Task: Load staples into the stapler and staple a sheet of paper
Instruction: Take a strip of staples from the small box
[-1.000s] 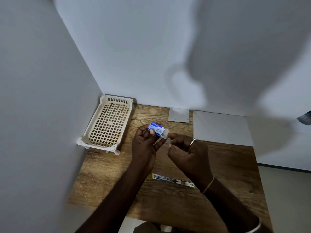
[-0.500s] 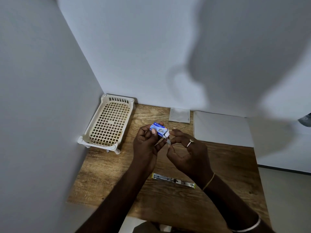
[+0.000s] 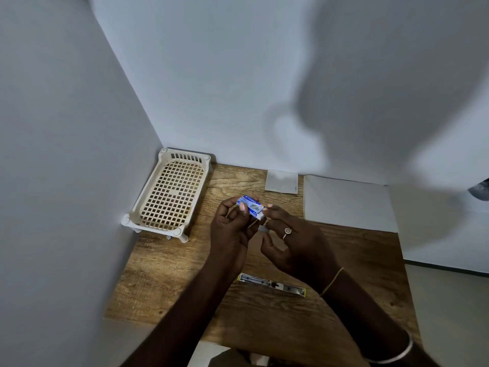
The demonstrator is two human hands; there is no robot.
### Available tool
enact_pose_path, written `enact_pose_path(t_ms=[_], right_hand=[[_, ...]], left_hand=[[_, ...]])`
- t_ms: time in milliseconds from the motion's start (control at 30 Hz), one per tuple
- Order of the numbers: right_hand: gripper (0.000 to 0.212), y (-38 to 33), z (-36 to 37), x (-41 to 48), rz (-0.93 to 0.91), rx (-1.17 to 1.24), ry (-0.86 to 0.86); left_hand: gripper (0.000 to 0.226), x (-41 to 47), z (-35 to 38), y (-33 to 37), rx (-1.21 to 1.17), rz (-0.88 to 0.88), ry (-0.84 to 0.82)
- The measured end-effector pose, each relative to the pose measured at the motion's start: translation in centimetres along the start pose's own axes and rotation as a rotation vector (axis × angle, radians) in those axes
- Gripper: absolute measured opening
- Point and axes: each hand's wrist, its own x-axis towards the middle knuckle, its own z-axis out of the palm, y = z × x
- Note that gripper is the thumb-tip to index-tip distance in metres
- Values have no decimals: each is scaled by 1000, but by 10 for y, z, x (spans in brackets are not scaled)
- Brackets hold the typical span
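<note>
Your left hand (image 3: 232,231) grips the blue staple box (image 3: 251,206) above the table (image 3: 172,287) while your right hand (image 3: 296,242) pinches a grey staple strip (image 3: 263,229) at its open end; loading the opened stapler (image 3: 272,284) and stapling the sheet (image 3: 346,202) remain.

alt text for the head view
A left hand holds a small blue cardboard staple box while the right hand pinches a grey staple strip by its end, above a wooden table. An opened metal stapler lies nearer; a white paper sheet and cream plastic basket sit behind.
</note>
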Motion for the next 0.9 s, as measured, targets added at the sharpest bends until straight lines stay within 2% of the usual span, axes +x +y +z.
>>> enact_pose_path(t_ms=[167,367,567,700,800,900], right_hand=[[29,1,3,-2,-33,-7,3],[28,2,9,1,-21,4,1],[32,4,19,-2,-28,15,12],[32,6,25,1,-80,-8,28],[27,7,28,5,-96,-3,34],[23,3,34,9,-22,96,95]], left_hand=[[43,-2,1,-1,-32,-8,5],[30,0,3,-2,-31,-41,23],[48,0,6,2,-41,-65,79],[29,2,2,4,-52,-102,79],[24,5,-2,8,-32,-91,81],[41,8,-6,15,-25,-58,86]])
